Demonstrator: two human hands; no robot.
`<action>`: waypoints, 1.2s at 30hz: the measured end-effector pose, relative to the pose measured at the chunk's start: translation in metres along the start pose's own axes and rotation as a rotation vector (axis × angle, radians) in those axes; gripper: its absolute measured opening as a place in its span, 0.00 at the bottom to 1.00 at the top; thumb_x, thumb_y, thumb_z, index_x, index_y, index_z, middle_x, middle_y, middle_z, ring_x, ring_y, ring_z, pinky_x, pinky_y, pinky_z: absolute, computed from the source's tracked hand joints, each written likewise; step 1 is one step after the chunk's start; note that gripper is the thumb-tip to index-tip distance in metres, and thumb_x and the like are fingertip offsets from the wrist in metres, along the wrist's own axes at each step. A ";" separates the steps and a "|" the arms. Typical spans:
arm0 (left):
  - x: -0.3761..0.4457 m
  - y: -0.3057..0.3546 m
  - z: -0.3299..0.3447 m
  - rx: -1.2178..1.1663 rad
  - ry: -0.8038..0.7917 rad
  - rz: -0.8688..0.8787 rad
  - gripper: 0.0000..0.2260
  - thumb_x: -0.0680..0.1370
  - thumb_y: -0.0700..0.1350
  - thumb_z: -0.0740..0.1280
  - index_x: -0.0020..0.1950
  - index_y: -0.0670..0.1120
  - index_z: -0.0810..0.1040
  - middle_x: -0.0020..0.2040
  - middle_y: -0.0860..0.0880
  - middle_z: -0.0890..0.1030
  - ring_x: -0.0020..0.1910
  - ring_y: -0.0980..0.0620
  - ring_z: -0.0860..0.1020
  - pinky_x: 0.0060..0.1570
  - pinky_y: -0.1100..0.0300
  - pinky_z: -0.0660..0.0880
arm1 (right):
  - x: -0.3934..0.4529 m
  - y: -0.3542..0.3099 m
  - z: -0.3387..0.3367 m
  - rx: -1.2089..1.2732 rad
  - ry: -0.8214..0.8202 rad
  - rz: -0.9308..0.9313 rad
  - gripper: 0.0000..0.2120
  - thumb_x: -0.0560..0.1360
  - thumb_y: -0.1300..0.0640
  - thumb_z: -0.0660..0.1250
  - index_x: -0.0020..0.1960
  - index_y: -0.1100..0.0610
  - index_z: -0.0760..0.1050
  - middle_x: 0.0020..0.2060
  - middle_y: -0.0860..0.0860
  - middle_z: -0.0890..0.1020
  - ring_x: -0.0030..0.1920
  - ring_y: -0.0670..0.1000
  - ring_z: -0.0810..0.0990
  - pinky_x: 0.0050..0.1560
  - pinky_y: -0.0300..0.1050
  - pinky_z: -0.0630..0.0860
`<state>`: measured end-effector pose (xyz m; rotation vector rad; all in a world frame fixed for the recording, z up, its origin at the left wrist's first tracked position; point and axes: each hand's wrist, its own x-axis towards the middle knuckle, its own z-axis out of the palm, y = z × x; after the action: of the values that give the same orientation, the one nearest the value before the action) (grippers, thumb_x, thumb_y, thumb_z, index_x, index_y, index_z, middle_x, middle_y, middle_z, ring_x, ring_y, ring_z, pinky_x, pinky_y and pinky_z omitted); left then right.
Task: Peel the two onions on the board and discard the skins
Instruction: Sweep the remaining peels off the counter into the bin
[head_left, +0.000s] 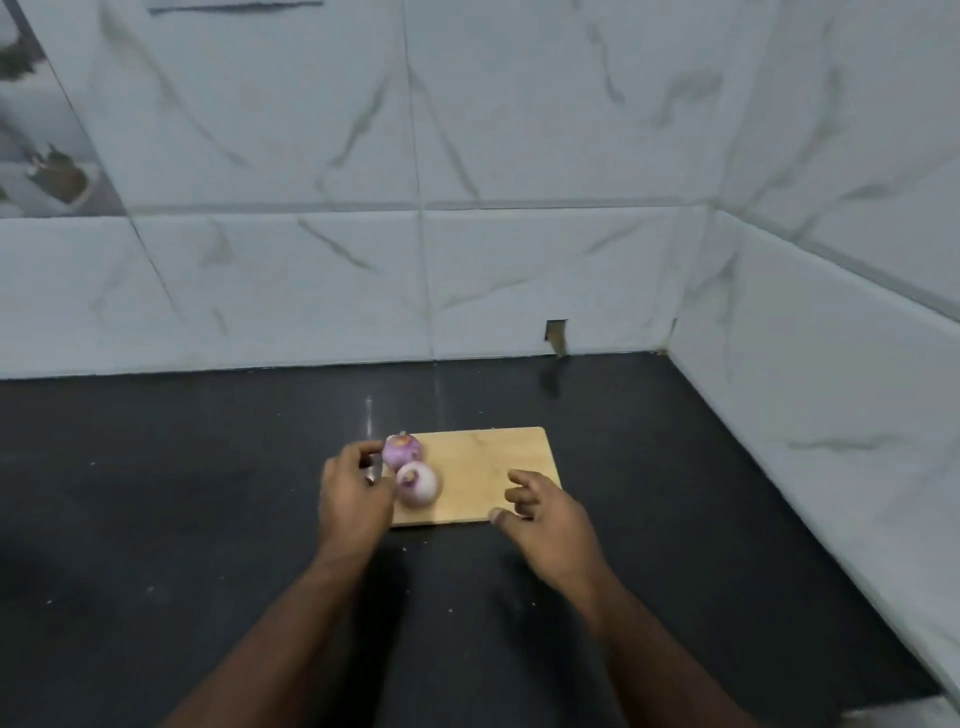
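Left hand (353, 499): fingers curled round a small metallic object, probably a knife (373, 470), at the board's left edge; blur hides the detail.
Right hand (540, 512): holds nothing, fingers loosely spread over the board's near right corner.
Far onion (401, 450): peeled, purple-white, on the board's left end.
Near onion (418, 483): peeled, touching the far onion, just beside the left hand.
Cutting board (493, 462): wooden, on the black countertop (182, 493).
Marble-patterned wall tiles (519, 156): no legible writing anywhere.
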<state>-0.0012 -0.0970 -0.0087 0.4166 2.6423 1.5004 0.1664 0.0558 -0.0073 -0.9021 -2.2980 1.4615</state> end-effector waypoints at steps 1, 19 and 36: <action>0.017 -0.007 -0.005 0.056 -0.044 -0.026 0.22 0.73 0.33 0.66 0.65 0.47 0.78 0.62 0.44 0.76 0.57 0.44 0.78 0.57 0.52 0.75 | 0.014 -0.007 0.016 -0.041 -0.037 -0.015 0.30 0.72 0.50 0.76 0.72 0.49 0.71 0.60 0.45 0.80 0.58 0.44 0.79 0.58 0.38 0.74; 0.101 -0.021 0.018 0.229 -0.488 0.038 0.24 0.64 0.52 0.79 0.58 0.55 0.78 0.50 0.53 0.82 0.37 0.57 0.84 0.44 0.56 0.83 | 0.103 -0.013 0.014 0.691 0.171 0.398 0.08 0.78 0.54 0.65 0.51 0.58 0.78 0.41 0.54 0.80 0.35 0.51 0.77 0.34 0.46 0.72; 0.096 0.014 0.086 0.231 -0.748 0.377 0.31 0.73 0.33 0.73 0.73 0.53 0.74 0.66 0.54 0.78 0.64 0.57 0.76 0.63 0.64 0.75 | 0.147 0.037 -0.025 -0.039 -0.087 -0.143 0.20 0.73 0.52 0.76 0.64 0.50 0.80 0.55 0.40 0.81 0.54 0.33 0.78 0.54 0.27 0.72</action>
<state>-0.0741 0.0071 -0.0347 1.2620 2.1813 0.8333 0.0796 0.1779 -0.0429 -0.6802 -2.4067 1.4264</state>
